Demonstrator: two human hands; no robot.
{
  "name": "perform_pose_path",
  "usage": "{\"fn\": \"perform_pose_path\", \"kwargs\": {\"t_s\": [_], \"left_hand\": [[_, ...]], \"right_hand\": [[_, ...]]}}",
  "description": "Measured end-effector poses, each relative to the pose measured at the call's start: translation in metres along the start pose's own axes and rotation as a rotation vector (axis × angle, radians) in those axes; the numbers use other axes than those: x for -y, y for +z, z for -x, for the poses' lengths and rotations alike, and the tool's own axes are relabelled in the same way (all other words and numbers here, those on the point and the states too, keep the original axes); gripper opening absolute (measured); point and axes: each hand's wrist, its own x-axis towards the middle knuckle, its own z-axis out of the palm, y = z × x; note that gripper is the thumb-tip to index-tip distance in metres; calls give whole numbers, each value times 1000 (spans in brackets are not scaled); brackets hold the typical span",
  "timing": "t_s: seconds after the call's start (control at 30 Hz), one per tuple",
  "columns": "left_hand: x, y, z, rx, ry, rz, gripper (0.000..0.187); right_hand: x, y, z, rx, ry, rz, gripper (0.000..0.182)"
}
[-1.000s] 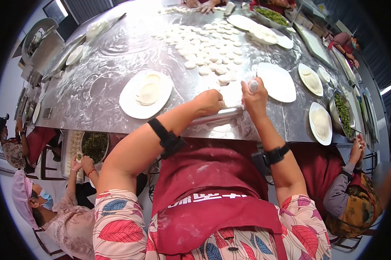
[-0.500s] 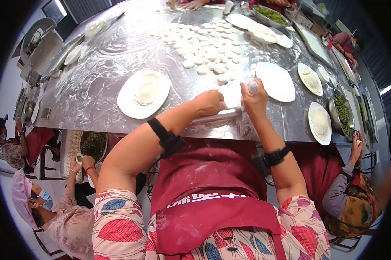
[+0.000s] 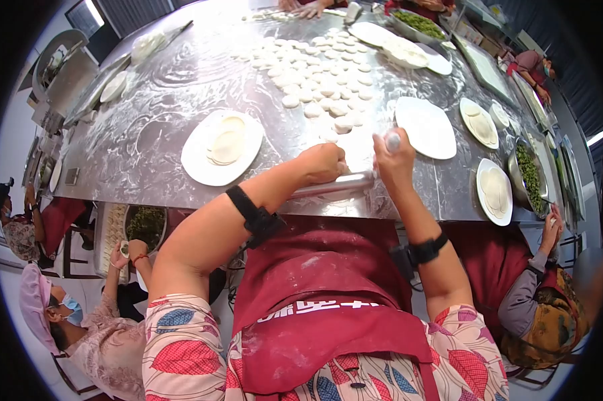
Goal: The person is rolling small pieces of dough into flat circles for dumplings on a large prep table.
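The silvery roller lies near the close edge of the desk, right by both hands. The left hand has its fingers wrapped around a pale knob; the right hand's fingers are curled in, their hold unclear from here. Dough discs spread beyond!

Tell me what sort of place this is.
It looks like a communal kitchen or workshop for making dumplings: a floured metal table bears many small dough pieces, a plate holds flat dough rounds, and a bowl of chopped green filling stands at its right.
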Motion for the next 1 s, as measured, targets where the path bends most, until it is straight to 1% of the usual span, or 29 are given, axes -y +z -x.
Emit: {"fn": "perform_pose_path", "kwargs": {"t_s": [0.03,0.07,0.1,0.17,0.27,0.3,0.37,0.4,0.43,0.47,0.5,0.53,0.57,0.6,0.63,0.7,0.8,0.83,0.9,0.97,1.0], "left_hand": [[-3,0,4,33,-6,2,24],[-2,-1,8,35,32,-83,22],[2,0,10,16,7,-18,21],[8,2,13,-17,-43,99,20],[19,6,16,-16,9,166,17],[15,5,16,-35,8,138,18],[8,-3,19,-101,-10,83,19],[17,1,11,-124,-19,55,22],[18,1,11,-130,-46,115,25],[19,3,12,-125,-33,134,24],[19,5,15,-122,-19,158,23],[12,3,23,-107,-37,123,23],[5,1,30,-89,-53,91,23],[5,4,31,-105,-30,42,24],[6,5,32,-96,-23,42,24],[15,5,32,-110,13,101,22],[38,-20,47,-84,6,307,21],[51,-32,55,-140,33,334,21],[63,-72,86,-121,-85,440,19],[103,-105,104,-169,-112,516,19],[113,-121,115,-237,-171,527,19]], "right_hand": [[3,-8,14,2,10,-4,19],[26,-23,31,26,136,-94,18],[19,-32,46,27,62,-73,19],[42,-42,67,59,217,-278,20],[30,-26,42,1,120,-118,20],[21,-16,25,8,87,-111,20],[4,5,-4,13,-28,0,18],[-5,11,-8,-25,-104,43,17],[-4,16,-16,-64,-182,84,16],[-3,13,-10,-40,-39,-19,16],[-2,6,-1,-7,21,-118,18],[12,-5,11,14,116,-160,19],[18,-15,24,24,134,-149,17],[18,-22,35,33,92,-164,17],[36,-27,44,36,106,-207,18],[37,-33,54,61,103,-212,17],[37,-36,58,84,56,-201,17],[35,-36,57,90,65,-212,17],[32,-35,55,98,84,-235,17],[34,-35,54,100,74,-239,17],[34,-35,54,100,71,-241,17]]}}
